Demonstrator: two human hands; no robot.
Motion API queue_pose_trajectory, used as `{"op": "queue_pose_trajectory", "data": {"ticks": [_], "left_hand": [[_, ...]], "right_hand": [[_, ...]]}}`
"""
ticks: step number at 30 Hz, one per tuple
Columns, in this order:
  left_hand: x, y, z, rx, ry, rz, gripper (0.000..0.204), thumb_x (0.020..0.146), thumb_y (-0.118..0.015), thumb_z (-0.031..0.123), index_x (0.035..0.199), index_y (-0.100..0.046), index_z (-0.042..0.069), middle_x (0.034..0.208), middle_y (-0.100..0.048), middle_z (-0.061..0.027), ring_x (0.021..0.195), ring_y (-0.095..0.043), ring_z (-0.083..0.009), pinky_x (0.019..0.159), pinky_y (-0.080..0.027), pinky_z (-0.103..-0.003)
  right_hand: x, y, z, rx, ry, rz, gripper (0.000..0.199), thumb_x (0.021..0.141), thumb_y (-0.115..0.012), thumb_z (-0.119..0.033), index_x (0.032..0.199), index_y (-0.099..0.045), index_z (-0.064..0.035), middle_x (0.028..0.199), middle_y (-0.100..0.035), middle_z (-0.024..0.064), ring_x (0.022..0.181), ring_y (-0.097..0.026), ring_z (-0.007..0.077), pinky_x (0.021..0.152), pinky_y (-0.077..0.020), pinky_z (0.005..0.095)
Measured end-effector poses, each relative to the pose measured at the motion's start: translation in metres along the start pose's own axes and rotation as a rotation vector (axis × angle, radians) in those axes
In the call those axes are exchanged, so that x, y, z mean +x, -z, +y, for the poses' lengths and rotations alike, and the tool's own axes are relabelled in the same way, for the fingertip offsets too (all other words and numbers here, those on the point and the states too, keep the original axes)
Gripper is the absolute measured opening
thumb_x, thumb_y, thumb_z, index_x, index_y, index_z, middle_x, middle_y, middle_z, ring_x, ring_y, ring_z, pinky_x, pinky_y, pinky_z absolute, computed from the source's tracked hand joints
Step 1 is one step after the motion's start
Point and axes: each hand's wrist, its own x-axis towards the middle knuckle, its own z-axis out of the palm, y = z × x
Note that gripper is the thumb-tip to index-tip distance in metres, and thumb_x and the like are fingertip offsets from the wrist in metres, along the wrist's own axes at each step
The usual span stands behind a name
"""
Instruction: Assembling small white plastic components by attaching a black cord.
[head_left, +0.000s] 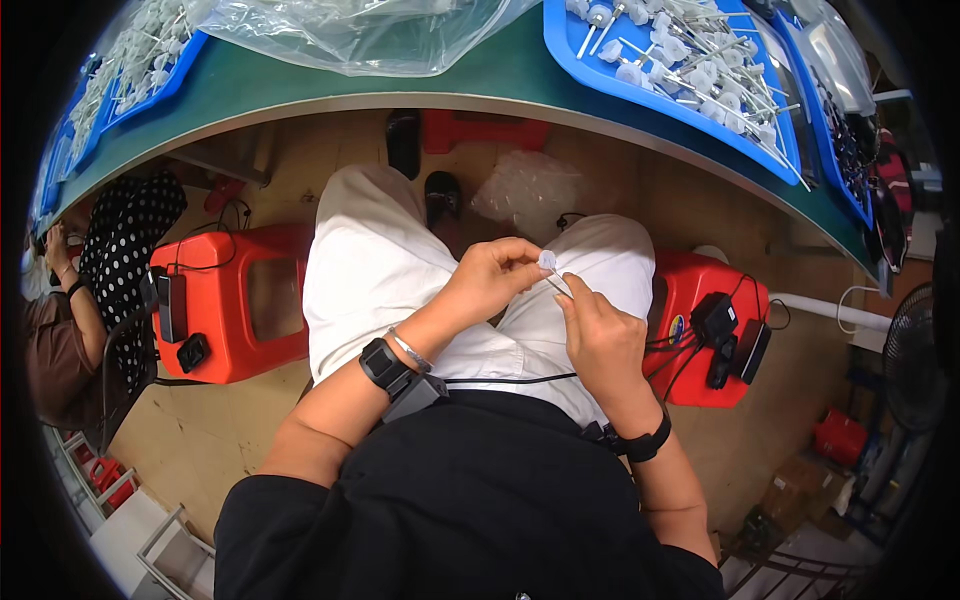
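Observation:
Above my lap, my left hand (497,278) pinches a small translucent white plastic piece (547,260) with a round head between thumb and fingertips. My right hand (605,340) is closed just to its right, its thumb and forefinger on a thin rod-like stem (557,286) that runs up toward the round head. Whether the stem and head are one part cannot be made out. Similar pieces, pale heads on thin stems (690,60), lie heaped in a blue tray (640,110) on the table at the far right.
A green table (480,88) curves across the top, bearing a clear plastic bag (370,40) and another blue tray (165,95) at left. Red stools (225,350) with small black devices flank my legs. Another person's arm (88,310) shows at left; a black fan (915,360) stands at right.

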Motion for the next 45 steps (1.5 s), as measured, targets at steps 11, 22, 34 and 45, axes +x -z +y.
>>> {"op": "queue_pose_trajectory", "data": {"ticks": [11, 22, 34, 45], "left_hand": [[-0.001, -0.002, -0.003, 0.08, -0.1, 0.061, 0.013, 0.092, -0.071, 0.01, 0.099, -0.072, -0.001, 0.083, -0.064, 0.0021, 0.069, -0.052, -0.0023, 0.062, -0.044, -0.02], [-0.002, -0.003, -0.002, 0.221, -0.184, 0.134, 0.01, 0.089, -0.072, 0.006, 0.097, -0.072, -0.001, 0.082, -0.061, -0.0003, 0.068, -0.051, -0.0048, 0.061, -0.043, -0.023], [-0.001, 0.0, -0.005, 0.078, -0.029, 0.022, 0.014, 0.092, -0.07, 0.009, 0.102, -0.072, -0.001, 0.088, -0.066, 0.0016, 0.071, -0.052, -0.0031, 0.063, -0.044, -0.022], [-0.003, 0.0, -0.003, 0.15, -0.103, 0.007, 0.015, 0.093, -0.07, 0.01, 0.104, -0.073, 0.0, 0.088, -0.064, 0.0008, 0.071, -0.05, -0.0043, 0.063, -0.043, -0.023]], "right_hand": [[-0.001, -0.001, -0.002, 0.016, -0.021, -0.021, 0.026, 0.09, -0.069, -0.017, 0.11, -0.066, -0.0011, 0.061, -0.059, 0.0083, 0.047, -0.06, 0.0238, 0.044, -0.0463, 0.0345], [-0.002, -0.004, -0.012, 0.14, -0.118, -0.109, 0.023, 0.095, -0.063, -0.018, 0.107, -0.066, 0.0012, 0.063, -0.063, 0.0142, 0.051, -0.064, 0.0294, 0.046, -0.049, 0.038], [0.001, 0.007, -0.006, 0.117, -0.119, -0.088, 0.022, 0.094, -0.065, -0.018, 0.108, -0.065, -0.0014, 0.064, -0.064, 0.014, 0.052, -0.064, 0.0303, 0.047, -0.0486, 0.0392], [0.003, 0.005, -0.004, -0.059, 0.014, -0.088, 0.028, 0.089, -0.069, -0.019, 0.11, -0.066, -0.0007, 0.063, -0.058, 0.0082, 0.049, -0.061, 0.0219, 0.046, -0.0479, 0.0338]]}}
